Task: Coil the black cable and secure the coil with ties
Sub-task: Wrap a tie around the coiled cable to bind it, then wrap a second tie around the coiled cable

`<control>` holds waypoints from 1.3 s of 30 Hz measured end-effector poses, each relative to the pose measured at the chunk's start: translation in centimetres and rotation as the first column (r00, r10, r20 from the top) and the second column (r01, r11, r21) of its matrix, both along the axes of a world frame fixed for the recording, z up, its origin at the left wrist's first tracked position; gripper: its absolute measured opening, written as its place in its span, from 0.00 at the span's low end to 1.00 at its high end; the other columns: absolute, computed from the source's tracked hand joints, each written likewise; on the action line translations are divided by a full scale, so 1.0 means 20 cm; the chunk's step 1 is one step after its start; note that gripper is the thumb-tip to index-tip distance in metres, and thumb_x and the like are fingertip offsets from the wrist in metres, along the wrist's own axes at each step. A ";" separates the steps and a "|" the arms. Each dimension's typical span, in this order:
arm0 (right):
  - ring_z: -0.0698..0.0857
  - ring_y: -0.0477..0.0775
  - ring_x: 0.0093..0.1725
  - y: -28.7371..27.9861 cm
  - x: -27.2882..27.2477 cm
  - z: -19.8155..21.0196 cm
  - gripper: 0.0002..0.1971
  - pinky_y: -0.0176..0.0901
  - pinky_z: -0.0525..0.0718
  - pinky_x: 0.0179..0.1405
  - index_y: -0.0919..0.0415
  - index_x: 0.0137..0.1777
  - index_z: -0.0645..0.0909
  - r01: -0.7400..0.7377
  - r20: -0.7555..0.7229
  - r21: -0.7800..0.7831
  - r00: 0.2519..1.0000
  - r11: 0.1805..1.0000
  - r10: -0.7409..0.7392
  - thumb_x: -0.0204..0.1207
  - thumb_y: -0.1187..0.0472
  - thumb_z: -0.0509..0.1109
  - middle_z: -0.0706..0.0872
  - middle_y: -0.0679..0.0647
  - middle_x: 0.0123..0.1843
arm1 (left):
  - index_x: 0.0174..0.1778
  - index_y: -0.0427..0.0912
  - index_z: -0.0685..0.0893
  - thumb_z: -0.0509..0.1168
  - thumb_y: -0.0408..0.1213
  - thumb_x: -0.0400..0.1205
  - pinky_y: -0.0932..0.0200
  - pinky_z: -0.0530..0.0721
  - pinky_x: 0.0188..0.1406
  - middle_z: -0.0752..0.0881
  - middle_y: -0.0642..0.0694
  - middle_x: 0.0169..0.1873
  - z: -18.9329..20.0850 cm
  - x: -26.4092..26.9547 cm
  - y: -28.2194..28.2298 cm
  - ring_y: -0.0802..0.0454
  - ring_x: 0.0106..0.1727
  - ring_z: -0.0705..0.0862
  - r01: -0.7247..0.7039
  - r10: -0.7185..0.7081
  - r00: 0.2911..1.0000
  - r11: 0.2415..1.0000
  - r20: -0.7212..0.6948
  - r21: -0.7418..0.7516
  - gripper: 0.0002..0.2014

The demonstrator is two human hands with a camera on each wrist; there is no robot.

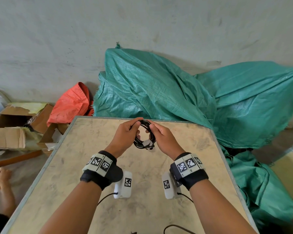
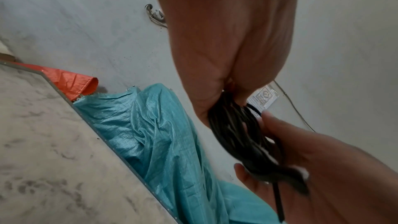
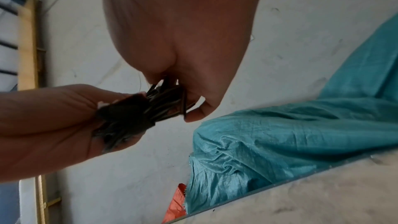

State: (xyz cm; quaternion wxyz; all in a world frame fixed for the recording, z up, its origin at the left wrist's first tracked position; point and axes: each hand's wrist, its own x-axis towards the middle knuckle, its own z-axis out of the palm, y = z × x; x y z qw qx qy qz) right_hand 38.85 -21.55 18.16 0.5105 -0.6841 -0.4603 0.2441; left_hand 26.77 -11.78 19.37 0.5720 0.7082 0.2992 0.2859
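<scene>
While both hands hold coil above worktop (image 1: 95, 166), no writing legible: white tag (image 1: 146, 142) on black cable (image 1: 143, 135) too small to read; wristbands carry only square black-white code markers. Left hand (image 1: 125, 135) fingers curled round coil's left and top arc. Right hand (image 1: 162, 137) thumb and fingers pinch right side. Cable coil between hands, raised off worktop, tag at lower edge. Green tarp (image 1: 159, 85) behind.

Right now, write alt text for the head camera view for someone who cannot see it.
Two hands hold a coiled black cable above the far end of a worn tan table: the left hand and right hand each grip one side of the loop. Green tarp, an orange sack and cardboard boxes lie beyond, against a grey wall.
</scene>
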 end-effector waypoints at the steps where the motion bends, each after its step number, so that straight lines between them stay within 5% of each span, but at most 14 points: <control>1: 0.81 0.39 0.37 0.00 0.00 0.00 0.17 0.29 0.77 0.42 0.53 0.72 0.77 0.011 0.009 0.008 1.000 1.000 -0.011 0.87 0.56 0.56 0.85 0.40 0.42 | 0.64 0.47 0.82 0.56 0.37 0.88 0.66 0.78 0.32 0.77 0.46 0.27 0.00 0.00 0.00 0.57 0.27 0.78 -0.002 0.002 1.000 1.000 -0.006 -0.001 0.13; 6: 0.81 0.34 0.33 -0.01 0.03 0.03 0.16 0.22 0.76 0.38 0.54 0.70 0.80 0.029 0.078 0.023 0.997 0.999 -0.031 0.86 0.58 0.59 0.89 0.46 0.44 | 0.62 0.47 0.85 0.55 0.35 0.88 0.53 0.84 0.44 0.80 0.47 0.29 0.00 0.00 0.01 0.49 0.34 0.83 0.069 -0.069 0.998 0.997 -0.004 -0.034 0.15; 10: 0.80 0.28 0.32 -0.03 0.02 0.02 0.17 0.23 0.74 0.37 0.55 0.68 0.82 0.034 0.069 0.006 0.997 0.999 -0.035 0.86 0.53 0.59 0.85 0.39 0.39 | 0.61 0.47 0.85 0.54 0.33 0.88 0.63 0.82 0.37 0.78 0.47 0.28 0.01 0.00 -0.01 0.55 0.29 0.82 0.043 -0.042 0.999 0.999 -0.014 0.023 0.15; 15: 0.78 0.38 0.30 -0.05 0.01 0.01 0.15 0.27 0.74 0.33 0.52 0.68 0.81 0.027 0.109 0.005 0.994 1.000 -0.028 0.85 0.55 0.61 0.82 0.45 0.33 | 0.51 0.62 0.84 0.54 0.33 0.88 0.64 0.77 0.33 0.77 0.47 0.27 -0.01 0.01 -0.05 0.60 0.25 0.79 0.011 -0.012 1.000 0.995 0.012 0.100 0.18; 19: 0.79 0.44 0.31 -0.08 0.01 0.00 0.14 0.31 0.76 0.33 0.56 0.66 0.83 0.041 0.134 -0.001 0.990 0.999 -0.041 0.85 0.59 0.60 0.82 0.47 0.32 | 0.62 0.49 0.85 0.55 0.34 0.88 0.71 0.76 0.30 0.78 0.47 0.27 -0.03 0.02 -0.07 0.63 0.24 0.77 0.002 -0.001 1.000 0.994 -0.002 0.105 0.15; 23: 0.81 0.47 0.34 -0.13 0.02 -0.01 0.15 0.38 0.79 0.37 0.51 0.68 0.81 0.051 0.127 0.025 0.990 0.998 -0.054 0.85 0.59 0.60 0.87 0.60 0.41 | 0.64 0.47 0.84 0.56 0.34 0.88 0.70 0.76 0.30 0.78 0.46 0.28 -0.05 0.03 -0.11 0.61 0.25 0.77 0.011 -0.012 1.000 0.998 0.008 0.067 0.14; 30: 0.77 0.39 0.29 -0.25 0.04 -0.02 0.15 0.28 0.74 0.33 0.53 0.67 0.82 0.093 0.116 0.043 0.988 0.995 -0.098 0.85 0.59 0.60 0.81 0.47 0.32 | 0.59 0.48 0.86 0.55 0.32 0.87 0.69 0.77 0.30 0.78 0.49 0.25 -0.02 0.07 -0.22 0.57 0.27 0.76 0.076 -0.077 0.997 0.996 0.032 0.038 0.15; 33: 0.80 0.38 0.33 -0.32 0.06 -0.01 0.16 0.28 0.76 0.36 0.50 0.69 0.81 0.092 0.066 0.025 0.993 0.995 -0.094 0.85 0.57 0.61 0.87 0.46 0.40 | 0.59 0.48 0.87 0.55 0.32 0.87 0.68 0.77 0.30 0.78 0.52 0.24 -0.02 0.10 -0.26 0.55 0.27 0.75 0.094 -0.095 0.995 0.995 0.024 0.035 0.15; 37: 0.81 0.37 0.61 -0.48 0.13 -0.01 0.20 0.26 0.73 0.60 0.51 0.73 0.76 0.135 -0.030 -0.037 0.990 0.990 -0.136 0.83 0.48 0.62 0.84 0.42 0.63 | 0.63 0.44 0.85 0.55 0.33 0.88 0.69 0.76 0.29 0.75 0.46 0.27 -0.05 0.16 -0.34 0.53 0.29 0.75 0.150 -0.150 0.989 0.989 -0.009 0.019 0.15; 39: 0.83 0.38 0.60 -0.59 0.18 -0.03 0.21 0.30 0.75 0.63 0.52 0.73 0.76 0.214 -0.053 -0.042 0.975 0.976 -0.216 0.83 0.48 0.61 0.85 0.42 0.64 | 0.62 0.44 0.85 0.55 0.33 0.88 0.70 0.75 0.28 0.74 0.45 0.28 -0.06 0.18 -0.39 0.51 0.31 0.74 0.177 -0.177 0.984 0.984 -0.005 0.012 0.15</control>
